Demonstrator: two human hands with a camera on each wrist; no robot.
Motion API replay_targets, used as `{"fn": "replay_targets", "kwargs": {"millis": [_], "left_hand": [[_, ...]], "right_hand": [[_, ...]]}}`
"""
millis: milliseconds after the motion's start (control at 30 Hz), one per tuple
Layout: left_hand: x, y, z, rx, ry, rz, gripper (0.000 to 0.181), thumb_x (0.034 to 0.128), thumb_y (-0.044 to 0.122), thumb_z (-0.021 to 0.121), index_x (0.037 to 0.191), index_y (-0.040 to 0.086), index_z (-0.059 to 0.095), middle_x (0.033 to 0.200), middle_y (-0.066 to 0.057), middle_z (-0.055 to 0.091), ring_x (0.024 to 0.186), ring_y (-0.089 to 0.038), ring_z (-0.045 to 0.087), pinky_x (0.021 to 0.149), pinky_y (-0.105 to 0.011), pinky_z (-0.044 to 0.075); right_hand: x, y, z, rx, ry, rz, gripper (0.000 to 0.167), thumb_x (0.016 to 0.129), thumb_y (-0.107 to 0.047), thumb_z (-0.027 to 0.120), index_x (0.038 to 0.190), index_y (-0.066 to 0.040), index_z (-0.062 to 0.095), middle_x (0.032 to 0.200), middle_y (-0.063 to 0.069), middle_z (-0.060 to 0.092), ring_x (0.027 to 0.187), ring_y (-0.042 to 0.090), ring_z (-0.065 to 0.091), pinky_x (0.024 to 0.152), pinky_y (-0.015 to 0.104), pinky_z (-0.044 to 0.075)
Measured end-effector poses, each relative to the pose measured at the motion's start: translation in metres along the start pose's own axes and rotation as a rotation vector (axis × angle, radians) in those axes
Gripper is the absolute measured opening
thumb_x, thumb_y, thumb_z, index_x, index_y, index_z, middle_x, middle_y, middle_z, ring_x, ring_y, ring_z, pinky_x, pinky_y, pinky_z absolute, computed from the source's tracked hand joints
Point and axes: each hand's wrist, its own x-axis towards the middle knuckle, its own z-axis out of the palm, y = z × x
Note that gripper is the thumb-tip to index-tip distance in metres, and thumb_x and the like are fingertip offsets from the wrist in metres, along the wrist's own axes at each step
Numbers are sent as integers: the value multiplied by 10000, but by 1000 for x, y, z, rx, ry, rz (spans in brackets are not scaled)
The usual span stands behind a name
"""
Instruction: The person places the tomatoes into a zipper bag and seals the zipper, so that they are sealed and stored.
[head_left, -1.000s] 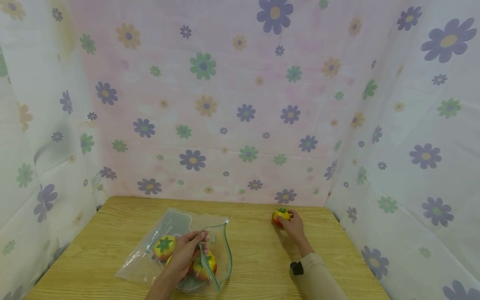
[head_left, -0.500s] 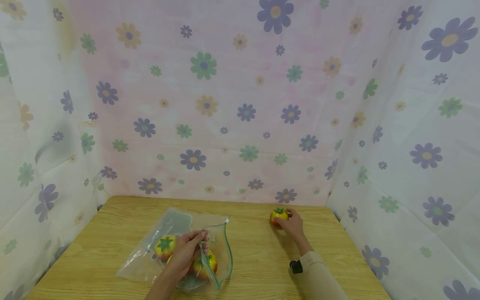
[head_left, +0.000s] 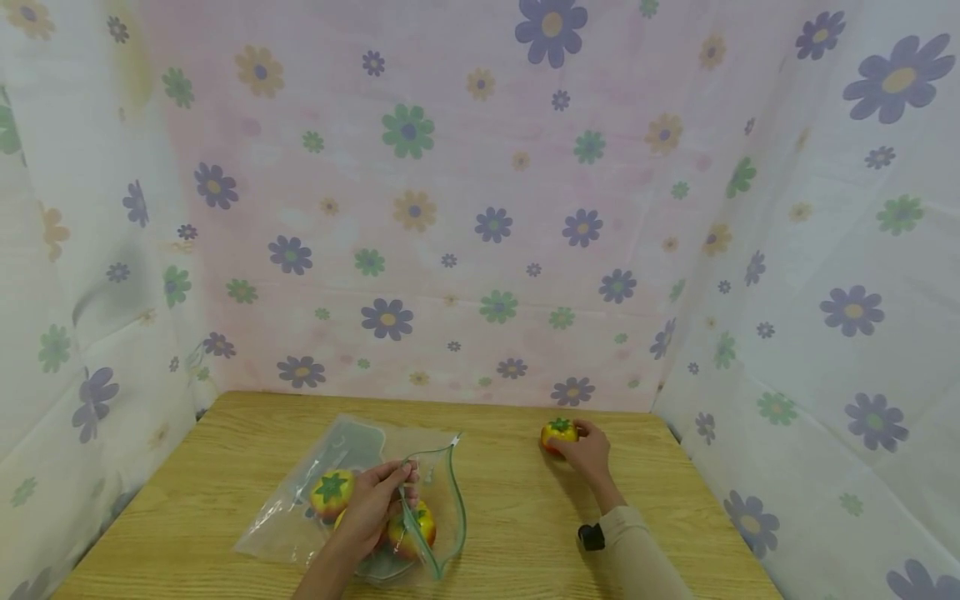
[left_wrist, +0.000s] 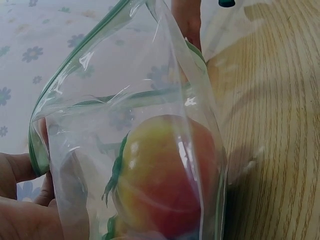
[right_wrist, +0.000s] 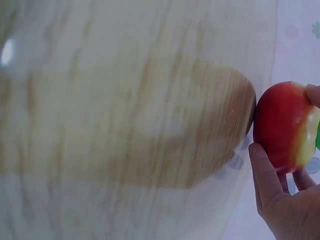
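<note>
A clear zip bag (head_left: 292,533) with a green-edged mouth lies at the left of the table with several red-yellow toy fruits inside. My left hand (head_left: 367,504) pinches the bag's edge near its mouth, which gapes toward the right. Through the plastic in the left wrist view shows one fruit (left_wrist: 165,175) close up, beside the left hand's fingers (left_wrist: 20,170). At the back right of the table, my right hand (head_left: 587,454) grips another fruit (head_left: 558,433) with a green leafy top. In the right wrist view thumb and fingers surround that fruit (right_wrist: 280,127).
The wooden table (head_left: 502,500) runs between the two hands. Flower-patterned cloth (head_left: 450,250) hangs behind it and on both sides. A black object (head_left: 591,537) sits at the right wrist by the sleeve.
The right hand and its fruit have shifted very slightly left. The left hand and the bag have hardly moved.
</note>
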Motion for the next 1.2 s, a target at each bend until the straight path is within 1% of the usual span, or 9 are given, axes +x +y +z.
{"fn": "replay_targets", "kwargs": {"millis": [233,433,767,967,1200], "left_hand": [[0,-1,-1,-5,-1,2,272,1042,105,576,1188,-120,620,865,21,654,690,-73,620,673,-193,581],[0,0,-1,-15,-7,-2,265,1041,107,579,1182,-113,624,867,21,653,688,-73,620,673,-196,582],[1,-1,-1,-34,-7,-16,241,1043,113,581,1162,-88,640,872,16,650,689,-73,615,677,-197,583],[2,-3,-1,-30,-13,-13,244,1040,116,587,1159,-92,636,874,15,654,687,-70,617,677,-197,584],[2,-3,-2,-34,-22,-12,231,1038,111,589,1148,-86,639,872,18,653,683,-67,622,673,-194,585]], "right_hand": [[-3,0,-1,0,16,-1,660,797,-199,856,1314,106,580,1268,312,580,1143,415,565,972,527,525],[-2,3,-1,26,27,-4,652,783,-163,864,1303,115,586,1247,318,586,1123,416,574,941,518,543],[-6,0,-3,25,35,-14,656,780,-171,877,1291,121,586,1244,326,592,1122,429,577,966,539,528],[-8,-1,-3,55,20,-10,658,767,-177,889,1290,100,601,1248,300,605,1114,403,603,962,494,542],[-16,-9,-1,115,-20,-6,648,783,-203,882,1303,61,600,1255,264,592,1077,381,631,898,405,587]]}}
